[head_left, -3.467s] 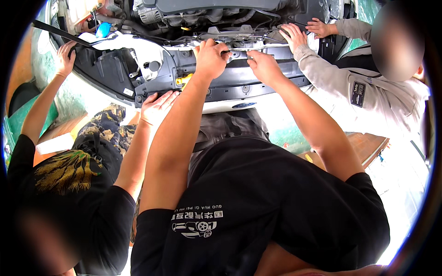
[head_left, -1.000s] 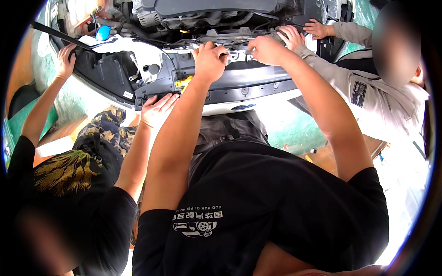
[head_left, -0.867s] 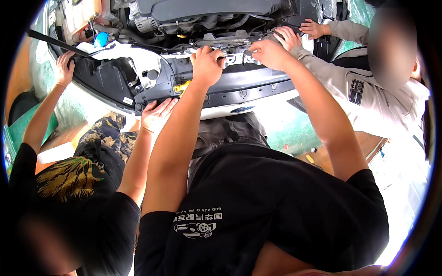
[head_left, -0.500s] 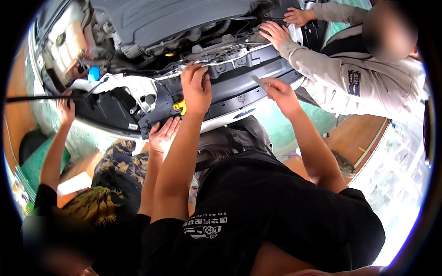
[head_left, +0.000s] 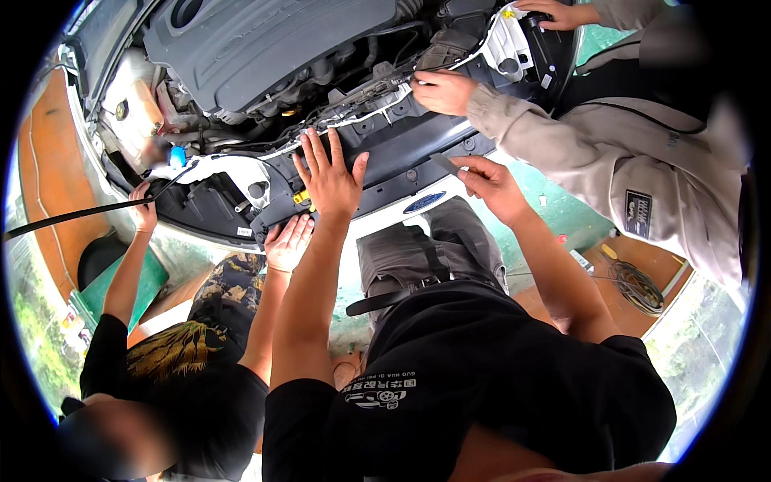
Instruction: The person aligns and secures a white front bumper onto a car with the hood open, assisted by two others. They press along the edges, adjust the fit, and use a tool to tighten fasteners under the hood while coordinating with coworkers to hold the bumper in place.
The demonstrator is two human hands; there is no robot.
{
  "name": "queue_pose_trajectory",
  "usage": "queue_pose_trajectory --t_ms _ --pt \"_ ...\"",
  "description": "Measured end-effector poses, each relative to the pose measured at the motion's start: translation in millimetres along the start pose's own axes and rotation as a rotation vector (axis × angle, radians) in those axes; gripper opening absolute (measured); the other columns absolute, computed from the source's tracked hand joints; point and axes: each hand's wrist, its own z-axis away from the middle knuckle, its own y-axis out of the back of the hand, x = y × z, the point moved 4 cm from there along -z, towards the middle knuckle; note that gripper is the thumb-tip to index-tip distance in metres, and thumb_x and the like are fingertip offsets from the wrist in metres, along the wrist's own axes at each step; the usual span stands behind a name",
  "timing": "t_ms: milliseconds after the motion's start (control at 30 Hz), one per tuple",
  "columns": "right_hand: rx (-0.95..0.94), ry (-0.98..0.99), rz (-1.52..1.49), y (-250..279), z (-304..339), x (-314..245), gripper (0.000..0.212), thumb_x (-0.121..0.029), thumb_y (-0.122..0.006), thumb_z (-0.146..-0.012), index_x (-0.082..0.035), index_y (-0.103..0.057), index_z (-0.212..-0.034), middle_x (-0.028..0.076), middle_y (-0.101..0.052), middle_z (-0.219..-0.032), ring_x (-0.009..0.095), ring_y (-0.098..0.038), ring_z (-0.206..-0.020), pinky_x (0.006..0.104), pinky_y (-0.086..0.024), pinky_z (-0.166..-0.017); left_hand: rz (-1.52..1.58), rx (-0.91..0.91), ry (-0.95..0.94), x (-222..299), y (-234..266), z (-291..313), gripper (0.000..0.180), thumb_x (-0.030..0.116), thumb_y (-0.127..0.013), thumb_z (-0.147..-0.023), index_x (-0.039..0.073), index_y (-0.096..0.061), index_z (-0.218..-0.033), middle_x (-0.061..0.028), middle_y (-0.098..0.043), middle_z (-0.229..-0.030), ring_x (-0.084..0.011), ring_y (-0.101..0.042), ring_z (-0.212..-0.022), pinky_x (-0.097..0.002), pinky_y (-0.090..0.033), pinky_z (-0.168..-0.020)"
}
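Observation:
Fingers spread, my left hand reaches over the black plastic front panel of a car. It appears to lie flat against the panel and holds nothing. To the right, my right hand pinches a thin, flat grey strip between thumb and fingers. The strip points up and left, over the panel's lower edge; whether it touches the panel I cannot tell. Close to my left hand's wrist is a yellow part on the panel.
A grey engine cover fills the far side. At left, a co-worker's hands rest on the car's front edge; at right, another person's hands are at the bay. A black rod crosses on the left. A coiled cable lies right.
My left hand has gone from curled to spread out. My right hand still holds the strip. The co-worker's nearer hand at right has shifted left and lower along the bay. The view has shifted.

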Motion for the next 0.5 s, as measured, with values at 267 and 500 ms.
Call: queue_pose_trajectory --t_ms 267,500 --pt "-0.232 -0.067 0.033 0 6 47 0.033 -0.013 -0.066 -0.104 -0.008 -0.069 -0.136 -0.005 -0.059 -0.084 0.005 -0.052 -0.076 0.0232 -0.045 -0.071 0.075 0.057 0.023 16 -21 -5 0.09 0.061 -0.045 -0.105 -0.011 -0.034 -0.157 -0.0354 -0.021 -0.167 -0.0526 -0.012 -0.158 -0.0581 -0.012 -0.128" --pt "-0.316 -0.151 0.055 -26 25 95 0.032 -0.014 -0.068 -0.102 -0.002 -0.07 -0.132 -0.002 -0.064 -0.085 0.007 -0.057 -0.074 0.0244 -0.045 -0.067 0.289 0.117 -0.023 15 -12 -2 0.084 0.051 -0.061 -0.1 -0.011 -0.041 -0.153 -0.0324 -0.028 -0.166 -0.0484 -0.021 -0.158 -0.0574 -0.019 -0.127"
